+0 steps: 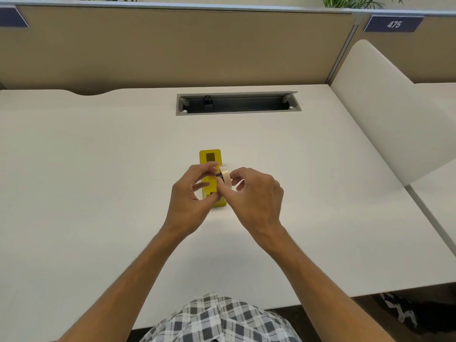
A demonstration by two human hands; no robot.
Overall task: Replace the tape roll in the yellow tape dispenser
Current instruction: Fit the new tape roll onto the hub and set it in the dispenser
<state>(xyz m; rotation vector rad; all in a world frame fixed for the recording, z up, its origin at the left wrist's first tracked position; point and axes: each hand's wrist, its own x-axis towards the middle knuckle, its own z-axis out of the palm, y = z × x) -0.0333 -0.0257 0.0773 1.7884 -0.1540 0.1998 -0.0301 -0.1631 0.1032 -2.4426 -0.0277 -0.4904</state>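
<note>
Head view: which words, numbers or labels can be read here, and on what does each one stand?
"475": white digits on the dark blue sign fixed to the partition at upper right.
The dark blue sign at upper left: cut off by the frame, no text visible.
The yellow tape dispenser and the tape roll: no readable print.

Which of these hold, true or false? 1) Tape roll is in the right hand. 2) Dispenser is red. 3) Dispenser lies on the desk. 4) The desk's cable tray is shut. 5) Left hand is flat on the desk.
1) True: the right hand holds the tape roll.
2) False: the dispenser is yellow.
3) True: it lies on the desk.
4) False: the cable tray is open.
5) False: the left hand is raised, fingers at the roll's dark core.
</note>
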